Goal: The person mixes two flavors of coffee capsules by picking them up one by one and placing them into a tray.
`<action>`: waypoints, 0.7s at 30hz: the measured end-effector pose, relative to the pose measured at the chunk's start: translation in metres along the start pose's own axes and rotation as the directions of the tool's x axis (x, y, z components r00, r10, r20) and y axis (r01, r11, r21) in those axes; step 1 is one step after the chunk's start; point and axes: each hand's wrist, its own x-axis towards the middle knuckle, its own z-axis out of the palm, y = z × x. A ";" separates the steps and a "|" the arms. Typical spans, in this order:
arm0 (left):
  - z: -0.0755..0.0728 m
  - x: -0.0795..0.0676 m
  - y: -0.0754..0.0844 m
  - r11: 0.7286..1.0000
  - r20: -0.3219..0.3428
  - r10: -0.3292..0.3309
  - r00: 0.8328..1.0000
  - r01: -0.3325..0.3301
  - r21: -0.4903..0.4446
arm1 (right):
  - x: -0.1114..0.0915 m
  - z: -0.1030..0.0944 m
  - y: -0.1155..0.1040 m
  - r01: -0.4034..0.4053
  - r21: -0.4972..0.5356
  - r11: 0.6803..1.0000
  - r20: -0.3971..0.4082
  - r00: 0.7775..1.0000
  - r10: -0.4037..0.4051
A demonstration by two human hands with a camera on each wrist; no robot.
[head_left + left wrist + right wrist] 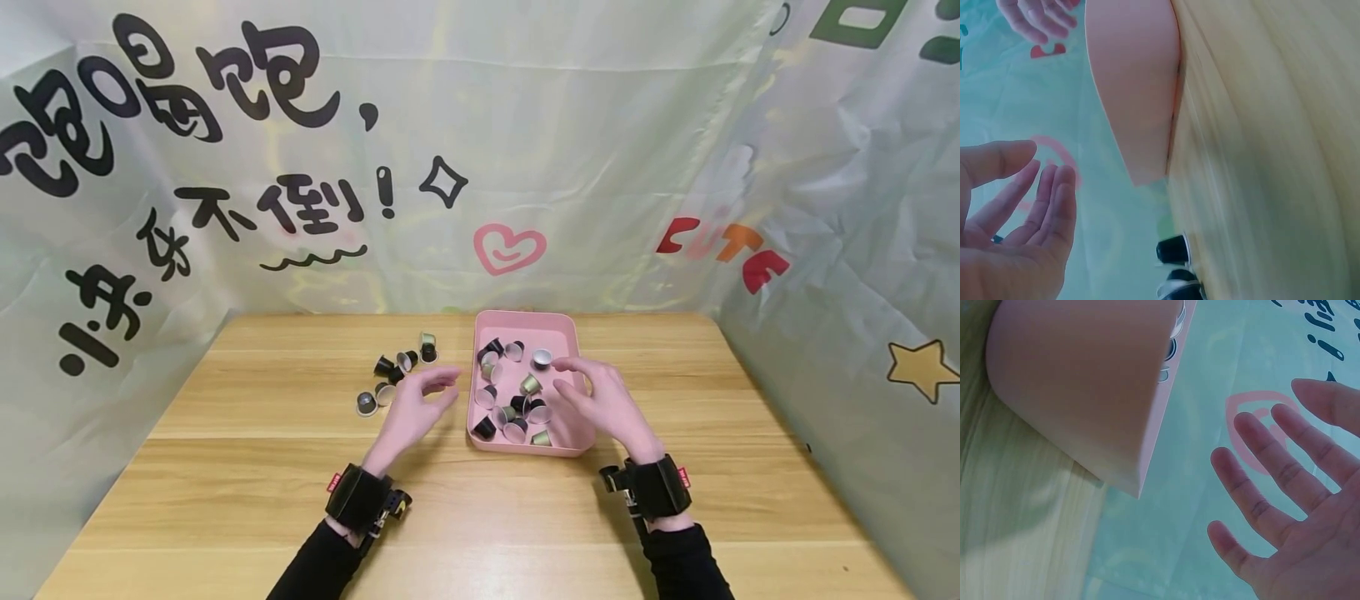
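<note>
Left of centre in the head view, the left hand (417, 410), thumb apart from fingers, hovers beside loose coffee capsules (383, 367); right of centre, the right hand (609, 404), fingers spread, hangs by a silver-white capsule (542, 359) in the pink tray (576, 425); more capsules (531, 385) fill its left side.

Pale fabric backdrop (592, 158) (with a pink heart (510, 257)), light wood-grain table (502, 525)
</note>
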 end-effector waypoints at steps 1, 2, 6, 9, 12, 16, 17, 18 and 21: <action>-0.002 -0.001 -0.001 1.000 -0.009 0.004 1.000 -0.004 0.016 | 0.000 0.000 0.000 0.000 0.000 1.000 0.000 1.000 0.000; -0.005 -0.002 -0.001 1.000 -0.018 0.008 1.000 -0.007 0.030 | 0.000 0.000 0.000 0.001 0.001 1.000 -0.001 1.000 -0.001; -0.016 -0.006 -0.005 0.997 -0.053 0.018 0.998 -0.013 0.082 | 0.000 0.000 -0.001 0.002 0.003 1.000 -0.006 1.000 -0.002; -0.025 -0.008 -0.010 0.995 -0.061 0.015 0.998 -0.009 0.098 | 0.001 0.000 -0.001 -0.002 0.006 1.000 0.000 1.000 0.002; -0.034 -0.011 -0.016 0.994 -0.065 -0.022 0.998 0.028 0.106 | 0.001 0.002 -0.002 -0.007 0.005 1.000 0.012 1.000 0.007; -0.043 -0.012 -0.023 0.990 -0.072 -0.070 0.995 0.078 0.114 | 0.003 0.003 -0.003 -0.001 -0.005 1.000 0.023 1.000 0.001; -0.045 -0.012 -0.024 0.990 -0.074 -0.077 0.994 0.085 0.116 | 0.003 0.003 -0.003 0.000 -0.008 1.000 0.026 1.000 0.000; -0.047 -0.012 -0.025 0.989 -0.075 -0.084 0.994 0.092 0.115 | 0.004 0.003 -0.004 0.003 -0.008 1.000 0.030 1.000 -0.003; -0.053 -0.012 -0.026 0.986 -0.077 -0.103 0.992 0.112 0.121 | 0.007 0.003 -0.006 0.011 -0.011 1.000 0.049 0.999 -0.010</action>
